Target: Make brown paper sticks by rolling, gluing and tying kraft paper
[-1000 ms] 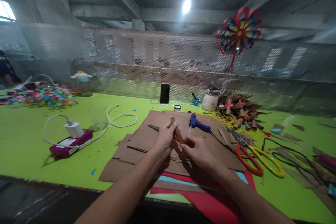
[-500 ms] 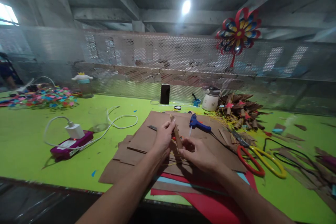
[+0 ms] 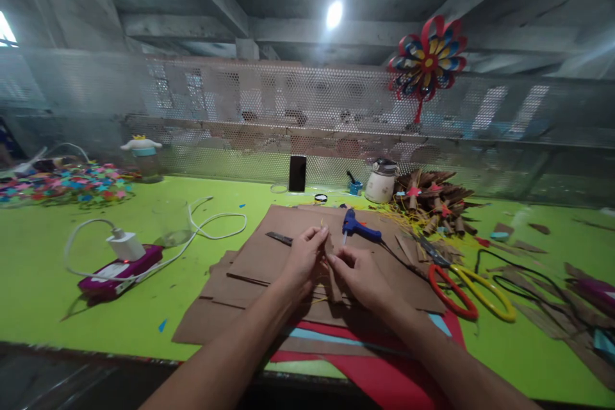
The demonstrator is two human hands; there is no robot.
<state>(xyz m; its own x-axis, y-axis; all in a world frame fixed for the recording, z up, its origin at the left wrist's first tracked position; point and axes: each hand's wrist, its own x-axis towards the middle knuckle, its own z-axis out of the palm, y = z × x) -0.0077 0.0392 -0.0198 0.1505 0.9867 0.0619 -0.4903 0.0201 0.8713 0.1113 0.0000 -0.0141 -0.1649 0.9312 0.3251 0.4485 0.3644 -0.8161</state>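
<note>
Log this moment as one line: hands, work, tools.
left hand: pinching brown strip | right hand: fingertips at strip, grip unclear | glue gun: on brown sheets | scissors: sheets' right edge

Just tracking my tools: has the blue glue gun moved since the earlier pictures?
No. Against the cardboard sheets under it, the blue glue gun keeps its place; its slight leftward drift matches the scissors, suggesting the camera shifted.

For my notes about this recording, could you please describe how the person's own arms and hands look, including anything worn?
The left hand and right hand are ungloved, with no ring or watch visible. The left forearm and right forearm are bare to the picture's lower edge; no sleeve shows.
</note>
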